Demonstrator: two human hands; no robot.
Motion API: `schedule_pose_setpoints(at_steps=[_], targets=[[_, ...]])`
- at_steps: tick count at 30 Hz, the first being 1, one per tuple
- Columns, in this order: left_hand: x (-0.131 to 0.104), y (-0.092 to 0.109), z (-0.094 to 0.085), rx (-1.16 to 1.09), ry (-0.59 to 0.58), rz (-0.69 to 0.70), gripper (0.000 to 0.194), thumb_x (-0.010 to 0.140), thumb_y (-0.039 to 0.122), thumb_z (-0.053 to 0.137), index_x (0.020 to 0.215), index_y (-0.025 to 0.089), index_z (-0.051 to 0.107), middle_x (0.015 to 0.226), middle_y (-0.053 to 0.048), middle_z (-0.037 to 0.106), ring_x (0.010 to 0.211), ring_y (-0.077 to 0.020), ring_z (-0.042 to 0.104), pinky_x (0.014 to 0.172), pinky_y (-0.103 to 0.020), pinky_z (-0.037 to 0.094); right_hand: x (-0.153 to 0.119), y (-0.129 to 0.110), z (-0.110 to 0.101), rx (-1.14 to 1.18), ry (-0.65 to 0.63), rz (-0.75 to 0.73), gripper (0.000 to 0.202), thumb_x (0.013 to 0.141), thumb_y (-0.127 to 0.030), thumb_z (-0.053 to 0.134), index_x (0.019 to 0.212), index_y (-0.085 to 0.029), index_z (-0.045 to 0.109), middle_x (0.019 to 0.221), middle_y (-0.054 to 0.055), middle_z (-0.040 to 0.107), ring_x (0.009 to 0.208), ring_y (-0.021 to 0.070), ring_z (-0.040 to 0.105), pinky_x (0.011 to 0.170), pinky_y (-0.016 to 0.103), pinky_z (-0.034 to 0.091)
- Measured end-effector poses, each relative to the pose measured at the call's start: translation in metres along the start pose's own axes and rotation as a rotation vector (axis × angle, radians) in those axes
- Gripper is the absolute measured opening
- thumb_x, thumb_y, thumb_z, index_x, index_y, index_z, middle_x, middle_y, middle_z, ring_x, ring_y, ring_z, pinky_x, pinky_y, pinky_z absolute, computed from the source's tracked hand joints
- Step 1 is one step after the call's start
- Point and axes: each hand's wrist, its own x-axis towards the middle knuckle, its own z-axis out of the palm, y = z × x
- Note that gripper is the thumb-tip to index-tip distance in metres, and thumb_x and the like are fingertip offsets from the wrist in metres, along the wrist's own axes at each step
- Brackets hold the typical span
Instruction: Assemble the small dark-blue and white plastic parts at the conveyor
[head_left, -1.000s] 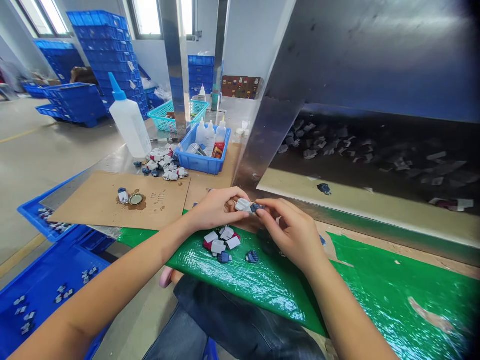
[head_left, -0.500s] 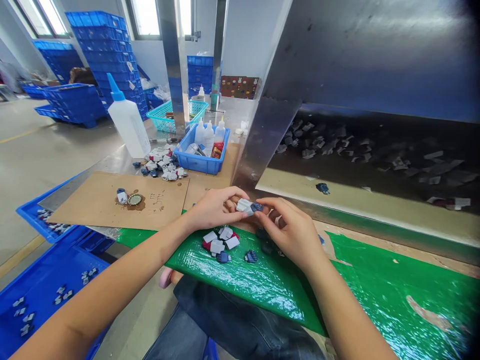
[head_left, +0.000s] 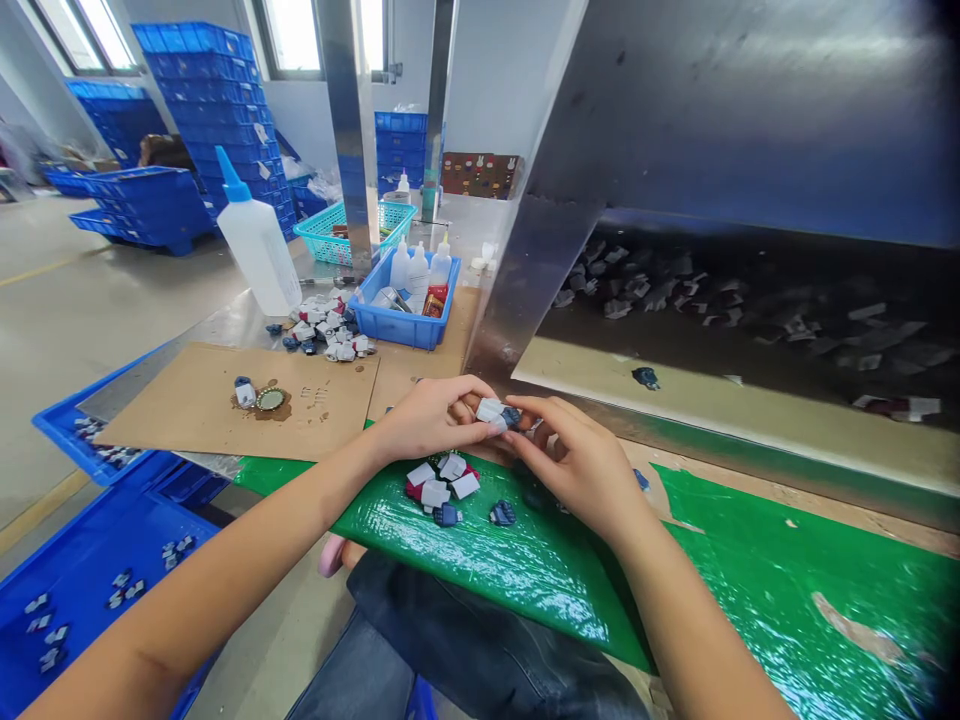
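Note:
A small white and dark blue part is held between both hands over the green-covered table edge. My left hand pinches its white end between thumb and fingers. My right hand has thumb and forefinger closed on its dark blue end. Below the hands lie several white and dark red pieces, with a dark blue piece touching them. Another dark blue piece lies to their right. More dark pieces under my right hand are partly hidden in shadow.
Cardboard at left bears a part and a round cap in a brown stain. Behind stand a white bottle, a parts pile and a blue tray. A metal housing rises at right.
My right thumb and fingertips have shifted slightly left along the dark blue end, and the held part has turned a little. My left hand stays nearly still.

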Motion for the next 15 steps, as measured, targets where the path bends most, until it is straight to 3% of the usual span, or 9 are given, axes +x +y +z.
schedule_pose_setpoints(at_steps=[10, 15], targets=[[0.0000, -0.0050, 0.0000, 0.020, -0.013, 0.055, 0.025, 0.071, 0.027, 0.065, 0.093, 0.018, 0.057, 0.072, 0.003, 0.060, 0.062, -0.0087, 0.054, 0.057, -0.017, 0.042, 0.0031, 0.0009, -0.0014, -0.017, 0.030, -0.041, 0.021, 0.082, -0.020, 0.055, 0.103, -0.020, 0.058, 0.076, 0.001, 0.057, 0.055, 0.0111, 0.051, 0.052, 0.024, 0.043], [-0.0006, -0.0033, 0.0005, -0.085, -0.037, -0.019, 0.027, 0.071, 0.029, 0.066, 0.091, 0.017, 0.053, 0.067, 0.003, 0.057, 0.057, -0.0084, 0.053, 0.053, -0.017, 0.043, 0.0005, 0.0006, -0.0012, 0.007, 0.013, -0.002, 0.030, 0.081, -0.023, 0.057, 0.111, -0.019, 0.054, 0.084, 0.002, 0.058, 0.058, 0.0115, 0.053, 0.053, 0.025, 0.045]])
